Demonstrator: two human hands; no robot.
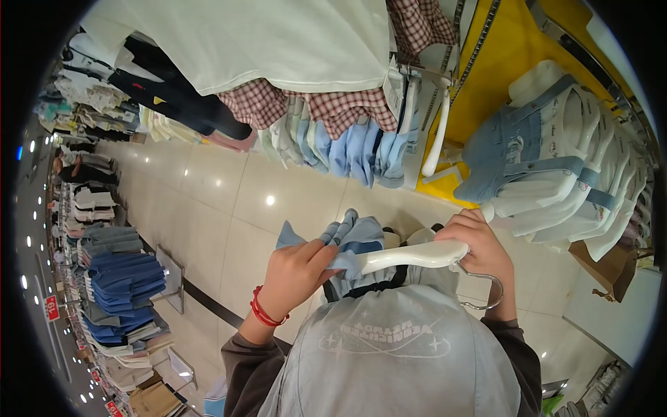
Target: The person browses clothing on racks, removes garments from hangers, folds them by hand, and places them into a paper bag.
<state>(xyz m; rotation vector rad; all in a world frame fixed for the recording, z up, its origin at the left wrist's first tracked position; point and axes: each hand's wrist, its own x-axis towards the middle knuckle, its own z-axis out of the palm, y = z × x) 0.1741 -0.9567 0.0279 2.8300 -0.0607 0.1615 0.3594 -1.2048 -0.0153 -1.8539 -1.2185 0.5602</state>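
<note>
A white hanger [410, 256] with a metal hook [497, 295] is held in front of my chest. My left hand [300, 270], a red bracelet at its wrist, is closed on light blue cloth at the hanger's left end. That light blue garment [363, 235] hangs partly hidden behind the hanger and my left fingers. Wrapped round the hanger near its hook is my right hand [479, 243], with a white tip of the hanger poking out above the knuckles.
Denim and white children's clothes [522, 149] hang at the right. An unused white hanger [438, 135] dangles from a rack ahead, beside blue shirts [354, 149] and a white top [278, 42]. Blue garments [125, 281] fill a rack at the left. Tiled floor [208, 187] lies between.
</note>
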